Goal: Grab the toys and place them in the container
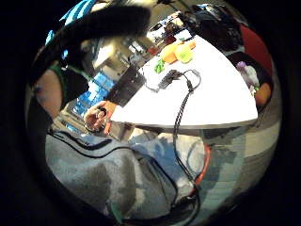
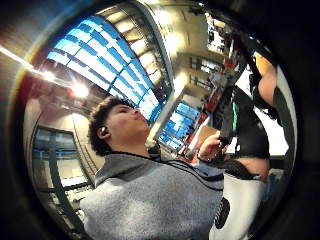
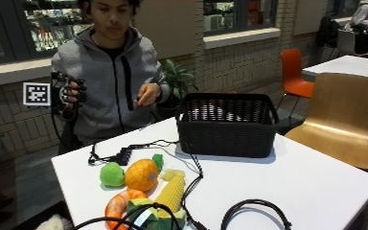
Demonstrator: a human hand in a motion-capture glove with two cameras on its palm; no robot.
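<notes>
In the outside view several soft toys lie on the white table (image 3: 311,182) near its front left corner: a green one (image 3: 112,175), an orange pineapple (image 3: 141,175), a yellow corn cob (image 3: 172,190) and an orange carrot-like one (image 3: 116,207). A black woven basket (image 3: 227,123) stands at the back of the table. My gloved right hand (image 3: 73,93) is raised beside the shoulder, well away from the toys, with loosely curled fingers that hold nothing. The bare left hand (image 3: 148,94) is lifted in front of the chest. The little finger side palm view shows the toys (image 1: 177,52) and the table (image 1: 211,94) from afar.
Black cables and a small hub (image 3: 123,154) run across the table between the toys and the basket, and a cable loop (image 3: 255,211) lies at the front edge. A wooden chair (image 3: 347,115) stands at the table's right side, with an orange chair (image 3: 293,72) behind it.
</notes>
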